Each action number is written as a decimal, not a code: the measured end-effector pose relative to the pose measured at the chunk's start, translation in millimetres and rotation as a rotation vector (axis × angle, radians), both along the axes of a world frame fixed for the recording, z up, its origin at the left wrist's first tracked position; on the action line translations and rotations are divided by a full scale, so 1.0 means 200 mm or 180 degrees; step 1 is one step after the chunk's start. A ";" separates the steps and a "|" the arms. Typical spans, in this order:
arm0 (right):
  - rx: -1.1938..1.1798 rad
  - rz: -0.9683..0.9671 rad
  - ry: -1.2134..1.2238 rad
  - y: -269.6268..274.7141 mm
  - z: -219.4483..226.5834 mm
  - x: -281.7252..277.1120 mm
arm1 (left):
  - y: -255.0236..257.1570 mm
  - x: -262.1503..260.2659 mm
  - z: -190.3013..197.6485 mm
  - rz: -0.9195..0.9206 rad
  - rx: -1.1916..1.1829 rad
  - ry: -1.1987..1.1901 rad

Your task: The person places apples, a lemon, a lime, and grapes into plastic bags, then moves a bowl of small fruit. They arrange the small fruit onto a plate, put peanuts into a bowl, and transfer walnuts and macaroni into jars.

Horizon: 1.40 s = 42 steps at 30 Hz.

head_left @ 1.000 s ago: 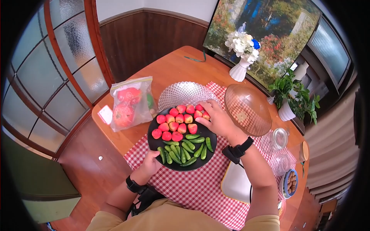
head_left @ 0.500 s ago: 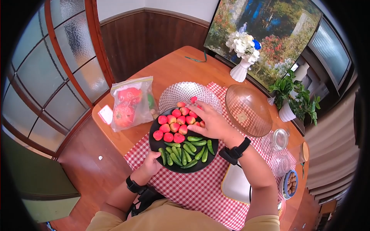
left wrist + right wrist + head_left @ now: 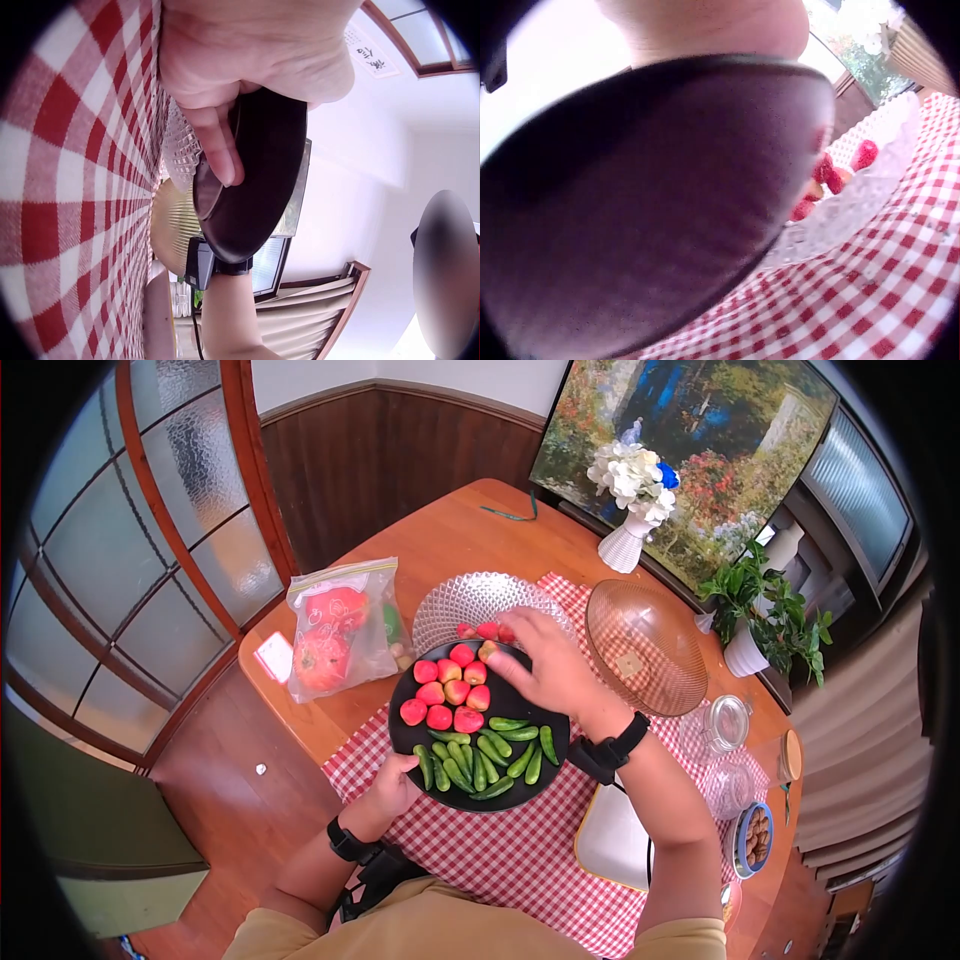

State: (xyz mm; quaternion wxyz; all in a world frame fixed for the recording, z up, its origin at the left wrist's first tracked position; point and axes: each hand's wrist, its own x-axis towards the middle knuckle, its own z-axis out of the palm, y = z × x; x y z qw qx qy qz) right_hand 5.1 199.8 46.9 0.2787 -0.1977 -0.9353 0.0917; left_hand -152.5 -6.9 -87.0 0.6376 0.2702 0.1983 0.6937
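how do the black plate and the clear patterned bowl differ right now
The black plate is opaque and dark; the clear bowl is see-through, with a faceted pattern. The left hand grips the plate, while the bowl rests on the checked cloth. The plate carries green vegetables; none show in the bowl. Both hold red fruit.

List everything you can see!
table: one, brown, centre
cloth: one, red-white, table
tray: one, white, cloth
plate: one, black, centre
cucumbers: many, green, plate
glass bowl: one, clear, beyond plate
fruits: over twelve, red-yellow, plate and glass bowl
ribbed bowl: one, amber, table
bag: one, clear, table
flower vase: one, white, table
plant: one, green, right
picture: one, multicoloured, background
jars: several, clear, right
nuts: many, brown, right
curtain: one, beige, right
left fingers: several, plate's edge
right fingers: several, at fruits
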 end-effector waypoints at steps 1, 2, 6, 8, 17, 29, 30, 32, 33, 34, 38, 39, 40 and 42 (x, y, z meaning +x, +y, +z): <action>-0.0187 0.0416 -0.0017 -0.05 0.05 -0.01 | 0.00 0.00 0.01 0.0001 -0.0006 -0.0002; -0.0438 0.0603 -0.0096 -0.08 0.07 -0.02 | 0.00 0.00 0.02 -0.0032 -0.0027 -0.0038; -0.0169 0.0833 -0.0396 -0.14 0.05 -0.04 | 0.01 -0.01 0.01 -0.0159 0.0167 -0.0103; 0.0032 0.0754 -0.0645 -0.12 -0.01 -0.04 | 0.01 0.00 0.02 -0.0140 0.0159 -0.0107; -0.0152 0.0480 -0.0743 -0.03 -0.03 -0.02 | 0.01 -0.02 -0.03 -0.0233 0.0190 -0.0191; -0.0217 -0.0048 -0.0506 -0.03 0.04 -0.03 | 0.01 -0.01 -0.02 -0.0148 -0.0012 -0.0117; -0.0229 0.0259 -0.0642 -0.07 0.08 -0.04 | 0.01 -0.01 -0.01 -0.0150 0.0017 -0.0181; -0.0213 0.0837 -0.0716 -0.12 0.11 -0.07 | 0.01 0.00 -0.01 -0.0158 0.0007 -0.0197; -0.0215 0.0834 -0.0707 -0.15 0.13 -0.08 | 0.01 -0.01 -0.01 -0.0161 0.0001 -0.0216; -0.0132 0.1028 -0.0800 -0.17 0.14 -0.09 | 0.01 -0.01 0.00 -0.0163 -0.0002 -0.0209; -0.0215 0.1391 -0.0816 -0.25 0.19 -0.14 | 0.01 -0.01 0.01 -0.0097 0.0018 -0.0135; -0.0222 0.1490 -0.0803 -0.26 0.19 -0.15 | 0.01 -0.01 0.01 -0.0076 0.0022 -0.0108; -0.0223 0.1529 -0.0747 -0.27 0.18 -0.17 | 0.01 -0.01 0.01 -0.0087 0.0022 -0.0105; 0.0028 0.1520 -0.0698 -0.28 0.13 -0.19 | 0.01 0.00 0.02 -0.0056 -0.0128 0.0062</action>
